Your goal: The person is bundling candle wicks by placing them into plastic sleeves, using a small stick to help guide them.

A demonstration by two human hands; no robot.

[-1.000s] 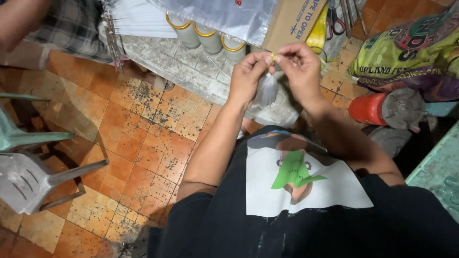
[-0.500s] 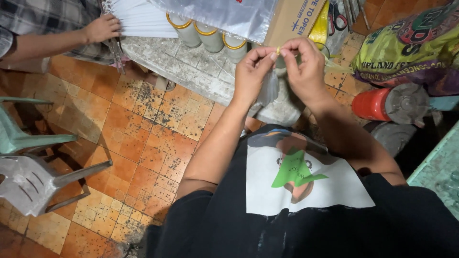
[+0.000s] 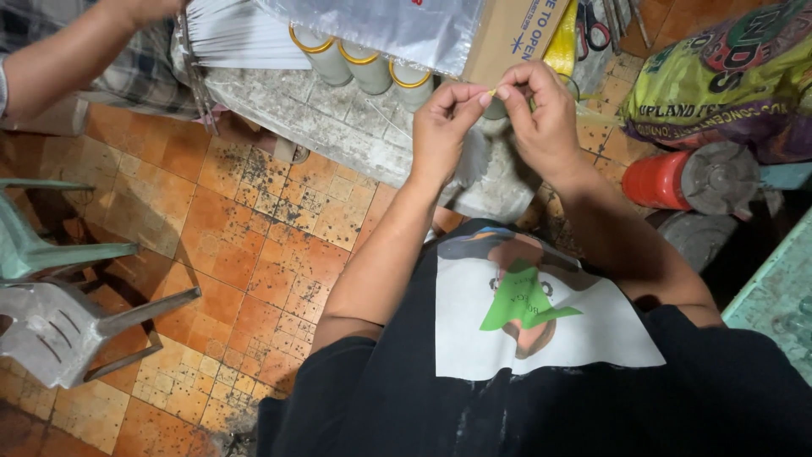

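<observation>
A: What are the hands doing?

B: Both are raised in front of the chest, close together. The left hand [image 3: 444,127] and the right hand [image 3: 541,114] each pinch with thumb and forefinger, the tips nearly meeting around a small yellow band [image 3: 493,91] stretched between them. The other fingers are curled in loosely.

A: And the bag?

B: A small clear bag [image 3: 474,156] hangs just below the fingertips, between the two wrists, over the edge of the bench [image 3: 338,127]. Its neck goes up into the pinch; I cannot tell which hand bears its weight.

A: What's on the bench?

B: Three pale cups [image 3: 368,63] with yellow rims stand in a row, partly under a plastic sheet [image 3: 381,25]. A cardboard box [image 3: 516,34] sits beside that, just above the hands. To the left lies a stack of white sheets [image 3: 241,38].

A: Anyone else there?

B: Another person's arm [image 3: 76,51] reaches in at the top left, toward that stack; the hand itself is cut off by the frame.

A: And around the floor?

B: Orange tiles [image 3: 228,254], a grey chair [image 3: 59,326] and a green one [image 3: 42,245] at the left. At the right, a printed sack [image 3: 719,85] and a red jar [image 3: 668,179] lying on its side.
</observation>
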